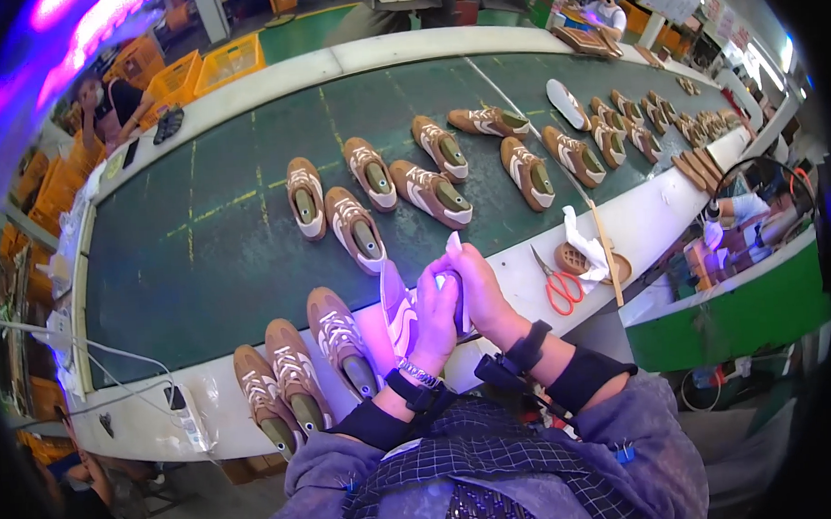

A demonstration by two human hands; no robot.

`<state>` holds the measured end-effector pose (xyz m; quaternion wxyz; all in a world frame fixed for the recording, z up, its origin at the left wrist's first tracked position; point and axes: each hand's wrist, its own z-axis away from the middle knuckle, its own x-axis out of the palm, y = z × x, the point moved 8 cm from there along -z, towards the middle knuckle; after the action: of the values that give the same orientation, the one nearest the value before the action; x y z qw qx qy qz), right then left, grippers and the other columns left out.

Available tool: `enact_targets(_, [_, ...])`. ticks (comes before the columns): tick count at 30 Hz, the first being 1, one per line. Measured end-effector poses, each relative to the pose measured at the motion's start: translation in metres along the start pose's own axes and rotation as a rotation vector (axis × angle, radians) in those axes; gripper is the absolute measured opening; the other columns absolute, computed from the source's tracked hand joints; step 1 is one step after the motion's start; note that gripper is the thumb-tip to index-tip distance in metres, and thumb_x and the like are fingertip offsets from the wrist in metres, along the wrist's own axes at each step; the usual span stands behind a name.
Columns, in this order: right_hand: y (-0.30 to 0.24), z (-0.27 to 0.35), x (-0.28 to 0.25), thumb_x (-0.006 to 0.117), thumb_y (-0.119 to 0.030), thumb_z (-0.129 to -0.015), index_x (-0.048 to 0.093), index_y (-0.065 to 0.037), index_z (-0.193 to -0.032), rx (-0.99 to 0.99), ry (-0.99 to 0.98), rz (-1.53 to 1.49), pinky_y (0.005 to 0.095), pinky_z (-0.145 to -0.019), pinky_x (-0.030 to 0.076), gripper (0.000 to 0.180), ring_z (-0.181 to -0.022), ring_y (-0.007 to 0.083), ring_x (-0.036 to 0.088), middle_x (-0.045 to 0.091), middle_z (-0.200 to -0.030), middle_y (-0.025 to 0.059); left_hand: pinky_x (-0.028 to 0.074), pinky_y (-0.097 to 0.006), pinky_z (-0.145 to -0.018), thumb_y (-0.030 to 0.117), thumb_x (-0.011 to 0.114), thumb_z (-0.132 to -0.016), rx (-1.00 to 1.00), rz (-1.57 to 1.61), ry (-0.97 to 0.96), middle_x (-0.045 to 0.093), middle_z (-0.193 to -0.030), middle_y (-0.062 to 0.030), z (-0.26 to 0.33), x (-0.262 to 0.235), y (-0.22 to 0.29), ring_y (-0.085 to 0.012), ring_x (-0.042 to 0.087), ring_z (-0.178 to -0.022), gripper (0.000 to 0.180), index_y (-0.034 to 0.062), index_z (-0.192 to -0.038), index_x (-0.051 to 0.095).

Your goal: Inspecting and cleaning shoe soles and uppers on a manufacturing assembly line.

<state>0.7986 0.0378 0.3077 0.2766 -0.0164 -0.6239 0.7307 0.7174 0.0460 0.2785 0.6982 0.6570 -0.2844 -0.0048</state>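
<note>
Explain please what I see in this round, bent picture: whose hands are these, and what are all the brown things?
There is no machine here. One wide camera on a person's head looks down, so straight edges bend. The left hand and right hand together hold a shoe over the white table edge. Three brown shoes lie beside it at the left. More shoes lie on the dark green belt. Orange-handled scissors lie to the right. Other people work farther away.
</note>
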Motion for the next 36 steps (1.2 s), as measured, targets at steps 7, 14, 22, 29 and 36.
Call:
enact_targets(7, [-0.038,0.014,0.008,0.056,-0.023,-0.086,0.049,-0.005,-0.086,-0.247,-0.054,0.188,0.0211,-0.064,0.039,0.020,-0.072,0.0058,0.045,0.051,-0.078,0.0001,0.035,-0.039,-0.094,0.035,0.049,-0.088,0.196,-0.232,-0.006,0.049,-0.114,-0.0213,-0.001,0.008,0.008,-0.0333,0.047,-0.108,0.052,-0.0047,-0.120,0.040])
enact_targets(14, [-0.031,0.015,-0.010,0.053,-0.023,-0.087,0.047,-0.005,-0.090,-0.253,0.000,0.116,0.0226,-0.066,0.041,0.020,-0.074,0.0079,0.049,0.051,-0.079,0.0007,0.034,-0.042,-0.094,0.039,0.058,-0.081,0.269,-0.419,-0.024,0.047,-0.113,-0.0233,0.005,0.016,0.022,-0.0369,0.045,-0.107,0.062,-0.0062,-0.119,0.038])
enact_targets(22, [-0.029,0.014,-0.018,0.050,-0.021,-0.088,0.048,-0.004,-0.095,-0.264,-0.074,0.082,0.0248,-0.073,0.044,0.019,-0.081,0.0110,0.054,0.055,-0.089,0.0050,0.034,-0.043,-0.095,0.041,0.061,-0.078,0.200,-0.246,-0.091,0.047,-0.113,-0.0220,0.004,0.017,0.016,-0.0355,0.044,-0.108,0.067,-0.0054,-0.121,0.038])
enact_targets(29, [-0.014,0.023,-0.023,0.038,-0.039,-0.090,0.046,0.004,-0.118,0.099,-0.147,0.039,0.0367,-0.093,0.043,0.052,-0.103,0.0255,0.055,0.054,-0.113,0.0165,0.032,-0.044,-0.096,0.040,0.065,-0.071,0.395,-0.551,-0.003,0.040,-0.120,-0.0235,0.024,0.013,0.045,-0.0376,0.039,-0.111,0.075,-0.0022,-0.125,0.036])
enact_targets(36, [-0.003,0.032,-0.014,0.039,-0.032,-0.091,0.049,0.001,-0.111,0.315,-0.157,0.000,0.0328,-0.088,0.046,0.039,-0.097,0.0219,0.057,0.056,-0.106,0.0130,0.028,-0.045,-0.093,0.041,0.064,-0.066,0.518,-0.511,0.005,0.041,-0.112,-0.0192,0.027,0.021,0.053,-0.0350,0.037,-0.104,0.054,0.0024,-0.100,0.048])
